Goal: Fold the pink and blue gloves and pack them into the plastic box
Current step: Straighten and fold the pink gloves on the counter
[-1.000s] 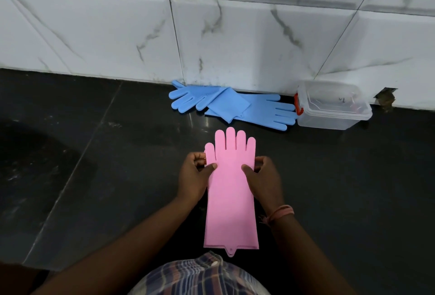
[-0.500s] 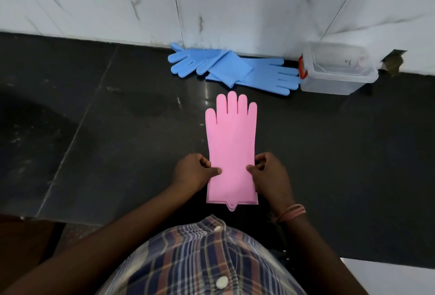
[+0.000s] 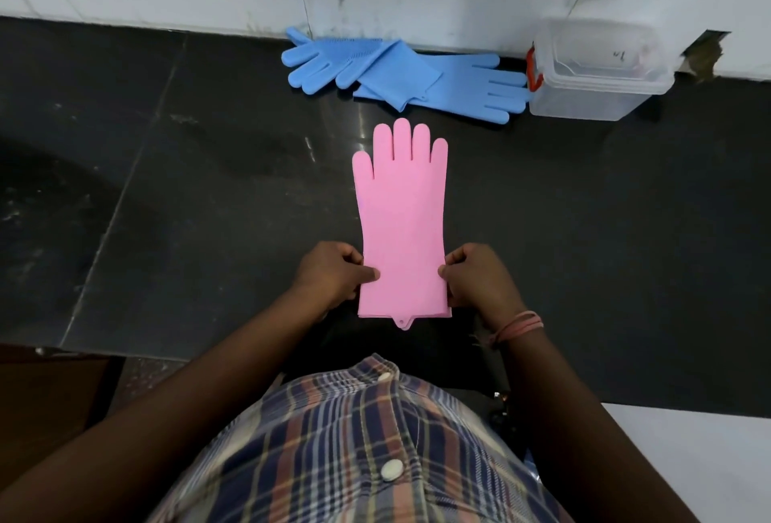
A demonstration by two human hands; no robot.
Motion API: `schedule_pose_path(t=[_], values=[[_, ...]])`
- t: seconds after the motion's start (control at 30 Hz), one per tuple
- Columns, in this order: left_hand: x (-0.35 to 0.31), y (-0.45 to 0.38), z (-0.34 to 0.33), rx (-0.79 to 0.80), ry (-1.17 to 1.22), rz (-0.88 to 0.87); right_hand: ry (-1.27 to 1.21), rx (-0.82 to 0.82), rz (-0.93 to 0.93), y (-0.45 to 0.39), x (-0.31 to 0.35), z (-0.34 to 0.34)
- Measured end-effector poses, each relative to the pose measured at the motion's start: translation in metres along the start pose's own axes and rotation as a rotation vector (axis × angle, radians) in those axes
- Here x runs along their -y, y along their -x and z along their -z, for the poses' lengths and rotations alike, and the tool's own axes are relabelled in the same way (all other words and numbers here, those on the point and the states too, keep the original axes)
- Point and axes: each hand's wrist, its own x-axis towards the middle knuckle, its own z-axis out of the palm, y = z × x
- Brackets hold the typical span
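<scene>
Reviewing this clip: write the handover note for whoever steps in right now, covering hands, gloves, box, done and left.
Left hand and right hand each pinch a side edge of the pink glove near its cuff; it lies flat on the dark counter, fingers toward the wall.
Blue gloves lie overlapping by the wall, beside the plastic box.
Done: pink laid out.
Left: all folding, all packing.

Pink gloves point(image 3: 401, 222): we see them stacked flat on the dark counter, fingers pointing away towards the wall, cuff nearest us, a small hanging tab at the cuff edge. Blue gloves point(image 3: 400, 69): two, lying crossed by the wall, one cuff folded over the other, fingertips spread left and right. Plastic box point(image 3: 600, 71): clear, red latch, touching the blue fingertips.
</scene>
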Motion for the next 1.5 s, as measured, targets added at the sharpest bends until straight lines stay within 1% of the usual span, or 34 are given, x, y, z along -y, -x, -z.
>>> schedule_pose_path(t=[0.13,0.43,0.6,0.8,0.93,1.13,1.23,1.33,1.4,1.5], values=[[-0.002,0.0,-0.002,0.012,0.043,0.012,0.041,0.023,-0.008,-0.001,0.004,0.002],[-0.003,-0.004,-0.001,0.044,-0.018,0.055,0.137,0.096,-0.022,0.0,0.014,0.007],[-0.008,-0.006,0.002,0.1,-0.017,0.091,0.171,0.133,-0.041,0.0,0.018,0.009],[-0.008,-0.006,-0.001,0.084,-0.141,0.045,0.231,0.174,-0.025,-0.002,0.021,0.01],[-0.011,-0.006,0.0,0.081,-0.278,0.023,0.303,0.184,-0.004,-0.003,0.021,0.008],[-0.01,-0.003,-0.002,0.052,-0.424,-0.056,0.5,0.125,0.089,0.001,0.023,0.0],[-0.007,-0.003,-0.001,-0.005,-0.52,-0.12,0.615,0.09,0.117,0.007,0.024,-0.003],[-0.006,-0.003,0.002,-0.078,-0.609,-0.183,0.722,0.002,0.158,0.014,0.025,-0.002],[-0.008,-0.004,0.004,-0.094,-0.591,-0.192,0.743,-0.028,0.163,0.015,0.029,0.003],[-0.01,-0.006,0.007,-0.113,-0.487,-0.207,0.731,-0.096,0.212,0.012,0.035,0.005]])
